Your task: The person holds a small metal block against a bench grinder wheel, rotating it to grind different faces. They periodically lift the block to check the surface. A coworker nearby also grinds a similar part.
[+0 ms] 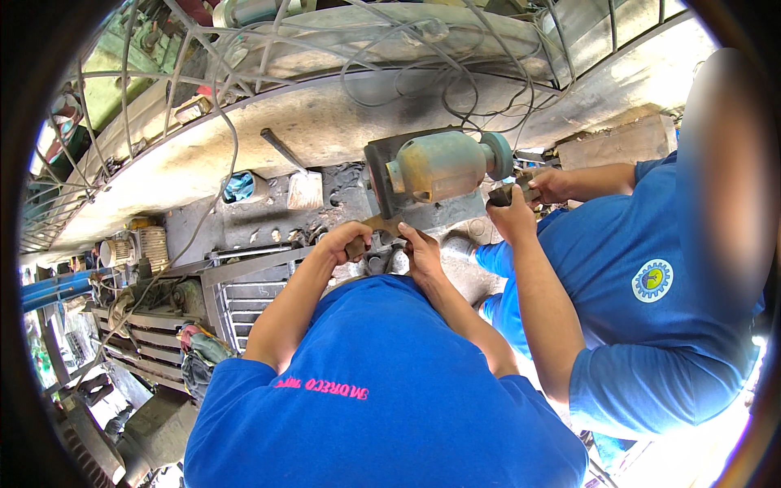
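Note:
A bench grinder (443, 167) with a worn green-grey and yellowish body stands in front of me, with a dark wheel at its left end and a round grey-green wheel (497, 156) at its right. My left hand (335, 244) is closed around the left end of a brownish metal piece (382, 225). Thumb and fingers of my right hand (421, 252) pinch its other end. The piece lies close to the left wheel; whether they touch, I cannot tell. Its exact kind is unclear, and my fingers hide both ends.
At the right, a co-worker in blue holds a dark metal piece (525, 189) near the right wheel. Loose cables (468, 85) hang behind the grinder. A flat-bladed shovel (306, 190), a bucket with blue cloth (239, 187) and a metal grille (248, 305) are at the left.

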### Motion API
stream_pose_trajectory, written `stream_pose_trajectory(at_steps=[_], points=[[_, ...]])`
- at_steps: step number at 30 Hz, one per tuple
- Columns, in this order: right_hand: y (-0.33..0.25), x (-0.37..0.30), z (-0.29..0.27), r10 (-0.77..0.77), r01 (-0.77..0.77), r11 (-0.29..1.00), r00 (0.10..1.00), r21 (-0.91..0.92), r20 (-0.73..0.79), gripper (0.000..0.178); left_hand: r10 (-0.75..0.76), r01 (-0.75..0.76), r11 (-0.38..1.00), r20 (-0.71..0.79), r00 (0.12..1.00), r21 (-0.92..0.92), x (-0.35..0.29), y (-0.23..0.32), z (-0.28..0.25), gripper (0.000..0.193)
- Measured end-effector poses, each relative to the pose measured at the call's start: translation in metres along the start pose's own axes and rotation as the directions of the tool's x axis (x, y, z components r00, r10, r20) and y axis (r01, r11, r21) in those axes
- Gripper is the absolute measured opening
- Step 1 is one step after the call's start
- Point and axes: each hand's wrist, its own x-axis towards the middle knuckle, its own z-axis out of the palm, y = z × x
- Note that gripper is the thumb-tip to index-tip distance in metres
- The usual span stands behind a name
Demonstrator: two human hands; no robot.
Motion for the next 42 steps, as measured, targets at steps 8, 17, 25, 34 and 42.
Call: stream_pose_trajectory(at_steps=[8,17,25,34,42], points=[[0.0003,-0.0031,0.0026,-0.037,0.036,0.998,0.999,0.060,0.013,0.043,0.021,-0.022,0.999,-0.008,1.000,-0.038,-0.0024,-0.0007,0.0045,0.011],[0.0022,-0.0026,0.0039,-0.076,0.074,0.992,0.997,0.099,0.019,0.040,0.016,-0.017,1.000,-0.026,1.000,-0.023,0.0014,-0.0008,0.0019,0.011],[-0.0007,0.0017,0.0031,0.001,-0.001,0.999,1.000,0.035,-0.015,0.031,0.038,-0.039,0.999,-0.037,0.999,-0.033,-0.0009,-0.0001,0.0074,0.011],[-0.0025,0.0010,0.0032,-0.004,0.004,1.000,1.000,0.025,-0.008,0.032,0.013,-0.012,0.997,0.016,1.000,-0.073,0.0040,-0.0027,-0.0006,0.010],[-0.0022,-0.0008,0.0042,-0.013,0.013,1.000,1.000,0.015,0.005,0.031,0.043,-0.041,0.998,0.022,0.999,-0.057,0.0035,-0.0039,0.0007,0.010]])
